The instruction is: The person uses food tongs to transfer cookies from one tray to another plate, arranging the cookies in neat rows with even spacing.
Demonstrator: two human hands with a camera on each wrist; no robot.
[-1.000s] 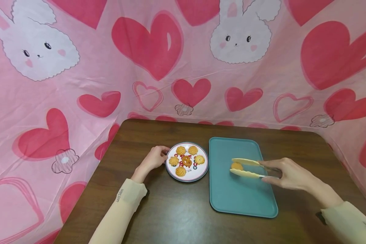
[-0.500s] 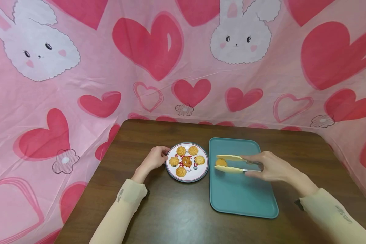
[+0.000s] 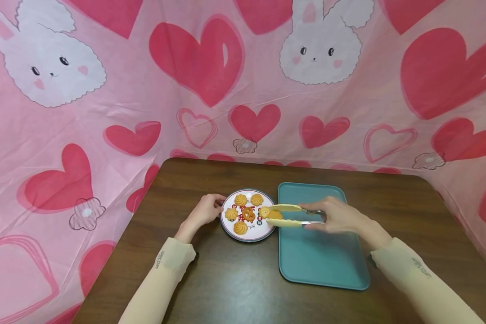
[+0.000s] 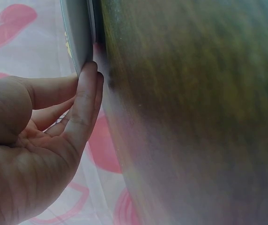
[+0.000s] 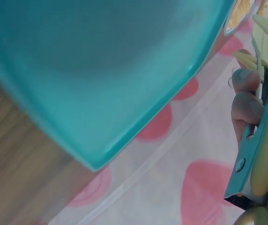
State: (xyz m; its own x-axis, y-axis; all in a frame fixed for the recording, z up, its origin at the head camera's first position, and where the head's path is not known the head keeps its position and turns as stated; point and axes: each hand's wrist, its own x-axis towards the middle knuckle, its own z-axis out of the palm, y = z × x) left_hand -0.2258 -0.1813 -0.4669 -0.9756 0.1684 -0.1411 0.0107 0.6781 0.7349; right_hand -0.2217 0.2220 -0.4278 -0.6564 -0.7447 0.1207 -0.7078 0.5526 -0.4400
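Observation:
My left hand [image 3: 202, 210] pinches the left rim of a round white plate [image 3: 256, 233]; in the left wrist view the thumb and fingers meet at the plate's edge [image 4: 80, 37]. Several golden butter cookies [image 3: 240, 227] lie on the plate, with a pretzel-shaped one [image 3: 248, 214] in the middle. My right hand [image 3: 340, 216] grips metal tongs [image 3: 287, 222] with cream-coloured tips. Between those tips, over the plate's right edge, is a small round cookie [image 3: 275, 215]. Whether it touches the plate is unclear. The right wrist view shows the tongs' handle [image 5: 256, 154] in my hand.
A teal rectangular tray [image 3: 320, 261] lies just right of the plate, beneath the tongs and right hand. Both rest on a dark brown wooden table [image 3: 227, 279]. A pink cloth [image 3: 267, 94] with hearts and rabbits hangs behind the table and along its sides.
My right hand has moved left with the tongs, carrying the round cookie from above the tray to the plate's right edge. The left hand and plate have stayed in place.

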